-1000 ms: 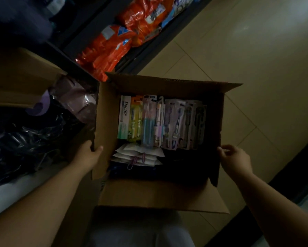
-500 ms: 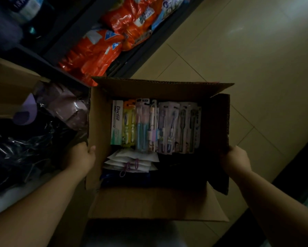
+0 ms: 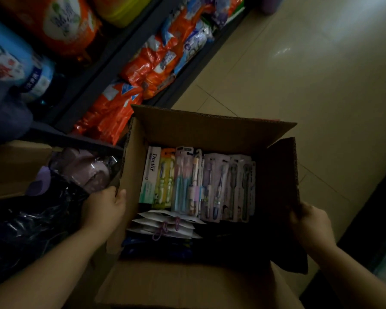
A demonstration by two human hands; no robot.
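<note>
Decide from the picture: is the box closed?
No, the flaps of the box stand open, showing toothbrush packs inside, while the left hand and right hand grip its sides.

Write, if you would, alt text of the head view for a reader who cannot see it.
A person's left hand and right hand grip opposite sides of an open cardboard box holding packaged toothbrushes and a white Doctor carton. Orange bags lie on a dark shelf beside it.
</note>
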